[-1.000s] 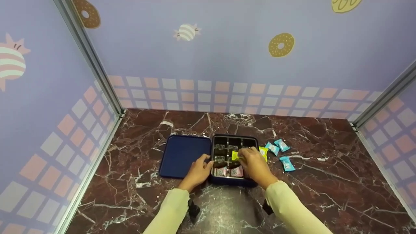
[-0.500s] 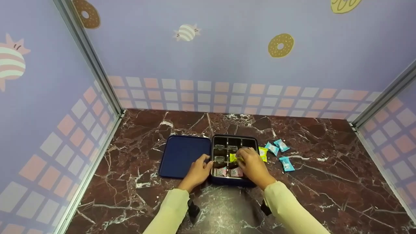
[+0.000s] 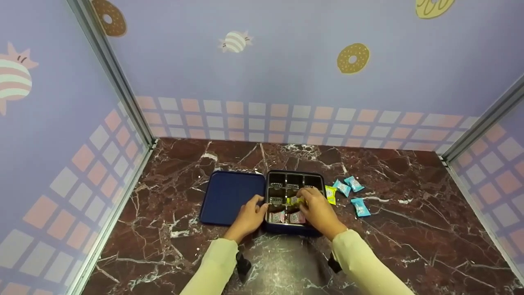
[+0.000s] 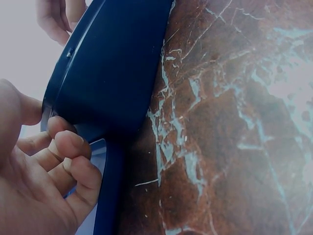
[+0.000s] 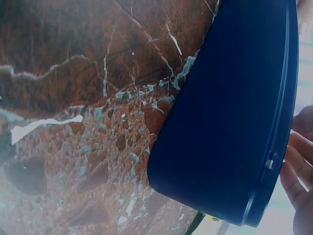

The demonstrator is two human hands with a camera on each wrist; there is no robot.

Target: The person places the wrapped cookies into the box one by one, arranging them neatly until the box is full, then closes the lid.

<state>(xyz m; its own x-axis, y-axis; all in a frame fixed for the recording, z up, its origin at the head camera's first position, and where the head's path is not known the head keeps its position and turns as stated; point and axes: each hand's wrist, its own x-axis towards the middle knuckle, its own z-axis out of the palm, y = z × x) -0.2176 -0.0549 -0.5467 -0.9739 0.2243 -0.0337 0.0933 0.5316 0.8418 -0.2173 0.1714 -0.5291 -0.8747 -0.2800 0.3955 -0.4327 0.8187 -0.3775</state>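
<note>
A dark blue box point(image 3: 292, 230) with a black divided tray inside stands in the middle of the head view. My left hand point(image 3: 250, 215) holds its left rim between thumb and fingertip, as the left wrist view shows along the box wall point(image 4: 110, 63). Reaching in from the right, my right hand point(image 3: 321, 209) pinches a yellow-wrapped candy point(image 3: 291, 200) low in the centre compartment; its fingers cover part of the wrapper. Two pink-wrapped candies, one at left point(image 3: 277, 217) and one beside it point(image 3: 297, 217), lie in the front row.
Left of the box lies its blue lid point(image 3: 233, 196). Another yellow candy point(image 3: 330, 194) rests against the box's right side, with blue-wrapped candies point(image 3: 360, 207) farther right on the marbled table point(image 3: 409, 229). Patterned panels point(image 3: 286, 73) enclose the back and sides.
My right hand has shifted slightly left and lowered the yellow candy into the centre compartment. The left hand stays at the rim.
</note>
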